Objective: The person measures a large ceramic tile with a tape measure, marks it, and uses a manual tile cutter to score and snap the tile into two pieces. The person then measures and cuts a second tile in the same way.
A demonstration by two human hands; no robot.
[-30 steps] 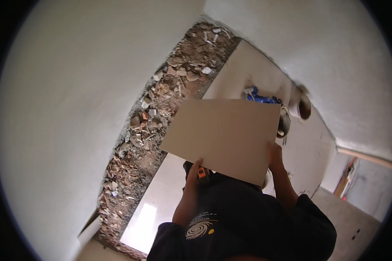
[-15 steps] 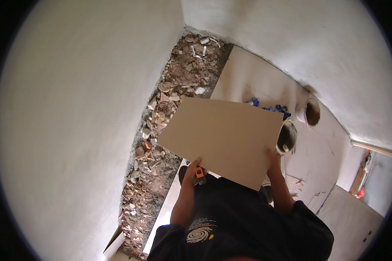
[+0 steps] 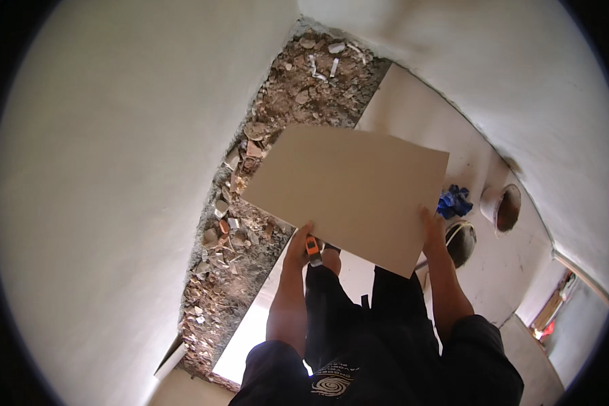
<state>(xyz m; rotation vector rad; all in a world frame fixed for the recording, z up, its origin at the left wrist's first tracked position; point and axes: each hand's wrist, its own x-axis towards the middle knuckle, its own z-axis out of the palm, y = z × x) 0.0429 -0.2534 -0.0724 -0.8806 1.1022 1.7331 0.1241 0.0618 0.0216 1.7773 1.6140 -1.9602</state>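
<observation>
A large beige tile (image 3: 352, 193) is held up in front of me, tilted, its plain face toward me. My left hand (image 3: 300, 245) grips its near left edge, thumb on top. A small orange and black tool (image 3: 312, 250) is at that hand, just under the tile's edge; its exact kind is unclear. My right hand (image 3: 433, 231) holds the right edge near the close corner, fingers partly hidden behind the tile. Beneath it, the tile covers part of the floor and the rubble strip.
A strip of broken rubble and dirt (image 3: 250, 271) runs along the left wall (image 3: 115, 189). Laid pale floor tiles (image 3: 413, 108) border it. On the right lie a blue crumpled bundle (image 3: 455, 201), a bucket (image 3: 461, 243) and another tipped bucket (image 3: 501, 208).
The tile and both hands have moved forward, away from my body. My legs and more floor now show below the tile. The view has shifted slightly. Both hands keep their hold.
</observation>
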